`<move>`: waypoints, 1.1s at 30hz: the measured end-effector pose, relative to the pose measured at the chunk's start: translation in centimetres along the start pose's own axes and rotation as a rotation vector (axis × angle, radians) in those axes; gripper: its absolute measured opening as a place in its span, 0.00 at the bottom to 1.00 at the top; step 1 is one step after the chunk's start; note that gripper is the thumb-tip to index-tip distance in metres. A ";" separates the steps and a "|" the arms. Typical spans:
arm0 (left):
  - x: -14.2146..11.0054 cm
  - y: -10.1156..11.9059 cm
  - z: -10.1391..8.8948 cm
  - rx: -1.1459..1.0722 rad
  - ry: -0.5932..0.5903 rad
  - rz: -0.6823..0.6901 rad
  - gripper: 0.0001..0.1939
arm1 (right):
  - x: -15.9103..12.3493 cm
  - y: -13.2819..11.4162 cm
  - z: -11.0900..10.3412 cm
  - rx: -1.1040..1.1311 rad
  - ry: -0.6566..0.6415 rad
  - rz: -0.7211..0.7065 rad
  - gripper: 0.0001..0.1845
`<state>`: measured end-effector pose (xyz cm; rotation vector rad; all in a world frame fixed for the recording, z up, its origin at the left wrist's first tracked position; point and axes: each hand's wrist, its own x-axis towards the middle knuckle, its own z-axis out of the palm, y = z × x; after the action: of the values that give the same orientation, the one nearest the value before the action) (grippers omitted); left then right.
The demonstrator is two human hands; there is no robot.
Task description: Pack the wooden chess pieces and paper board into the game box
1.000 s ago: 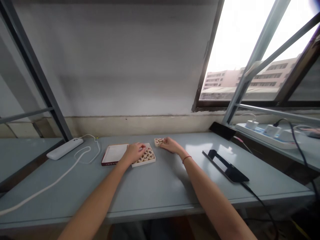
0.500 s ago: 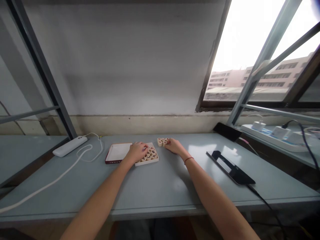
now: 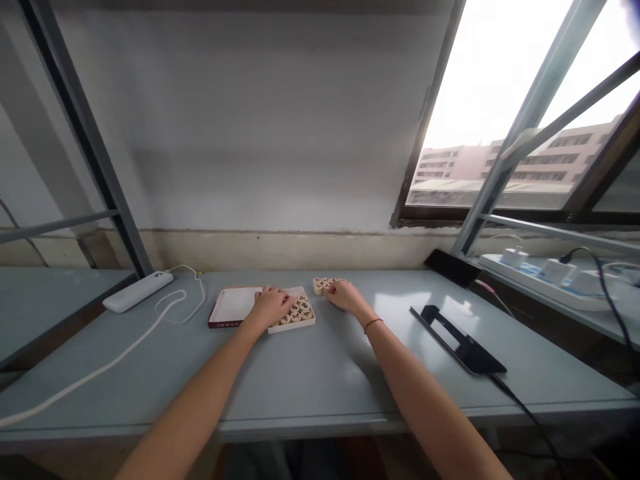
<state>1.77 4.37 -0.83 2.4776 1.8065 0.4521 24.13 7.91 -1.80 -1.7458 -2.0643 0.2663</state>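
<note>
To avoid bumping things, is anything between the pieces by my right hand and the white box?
Nothing visible stands between the pieces by your right hand and the white box, just tabletop and the box's rim. Your left hand covers the box's left part.

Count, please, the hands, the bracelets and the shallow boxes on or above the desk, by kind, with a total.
Hands: 2 (left hand, right hand)
Bracelets: 1 (red bracelet)
Shallow boxes: 2 (dark red box, white box with round pieces)
Total: 5
</note>
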 end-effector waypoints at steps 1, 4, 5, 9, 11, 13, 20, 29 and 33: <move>0.0 0.0 0.0 0.006 -0.008 0.006 0.23 | -0.1 -0.5 0.0 0.022 0.000 -0.050 0.08; 0.0 0.0 0.0 0.011 -0.024 0.020 0.23 | -0.3 -2.1 0.3 0.163 -0.063 -0.208 0.12; 0.1 0.1 -0.1 0.012 -0.024 0.016 0.23 | -0.4 -2.6 0.5 0.213 -0.096 -0.242 0.14; 0.2 0.2 0.0 0.015 -0.017 -0.021 0.21 | -0.8 -3.7 1.1 0.269 -0.160 -0.276 0.15; 0.4 0.2 0.1 0.007 -0.018 -0.028 0.21 | -0.9 -3.8 1.1 0.264 -0.165 -0.258 0.14; 0.5 0.2 0.2 -0.012 -0.010 -0.029 0.19 | -1.0 -3.9 1.0 0.271 -0.167 -0.242 0.14; 0.5 -0.1 0.3 -0.136 0.045 0.059 0.18 | -1.1 -4.0 0.8 0.269 -0.150 -0.255 0.14; 0.5 0.5 0.0 -0.299 0.109 0.191 0.17 | -1.1 -4.1 0.5 0.296 -0.082 -0.269 0.15; 0.4 0.8 -0.4 -0.398 0.186 0.176 0.17 | -1.5 -4.8 -0.3 0.320 -0.045 -0.350 0.15</move>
<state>2.51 4.41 -0.23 2.3786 1.3805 0.9753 20.21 5.51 0.15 -1.1813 -2.1725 0.4980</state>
